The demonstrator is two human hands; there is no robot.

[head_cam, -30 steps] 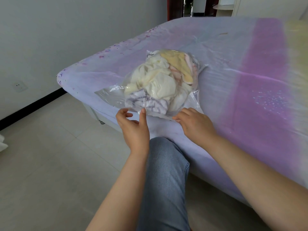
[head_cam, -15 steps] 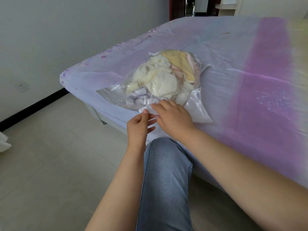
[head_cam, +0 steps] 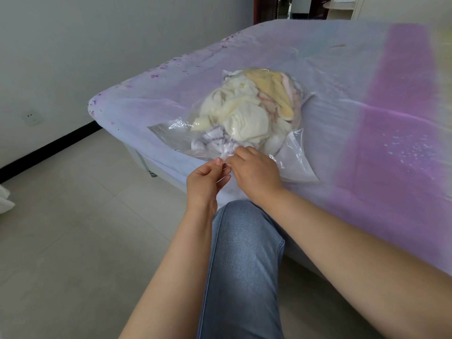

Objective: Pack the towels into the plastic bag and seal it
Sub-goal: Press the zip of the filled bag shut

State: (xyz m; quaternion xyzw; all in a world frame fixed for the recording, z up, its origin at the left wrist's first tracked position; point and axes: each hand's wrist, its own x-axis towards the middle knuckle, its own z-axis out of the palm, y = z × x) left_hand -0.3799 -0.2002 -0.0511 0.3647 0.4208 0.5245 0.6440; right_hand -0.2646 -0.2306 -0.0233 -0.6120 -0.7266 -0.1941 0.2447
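A clear plastic bag (head_cam: pixel 171 139) lies on the bed near its front edge, stuffed with crumpled towels (head_cam: pixel 247 111) in cream, white, yellow and pink. The bag's mouth faces me. My left hand (head_cam: pixel 205 182) pinches the near edge of the bag's mouth between thumb and fingers. Right beside it, my right hand (head_cam: pixel 254 172) pinches the same edge with curled fingers, knuckles up. The two hands touch at the fingertips. A loose flap of the bag (head_cam: pixel 296 157) spreads out to the right of my right hand.
The bed (head_cam: pixel 367 94) has a pale lilac sheet with a purple band on the right. My knee in blue jeans (head_cam: pixel 242 253) is against the bed's front edge. Tiled floor (head_cam: pixel 73 216) lies to the left, and a wall with a socket (head_cam: pixel 33 118).
The hands, first apart along the bag's near edge, came together at its middle. The right hand slid left and both now pinch the mouth.
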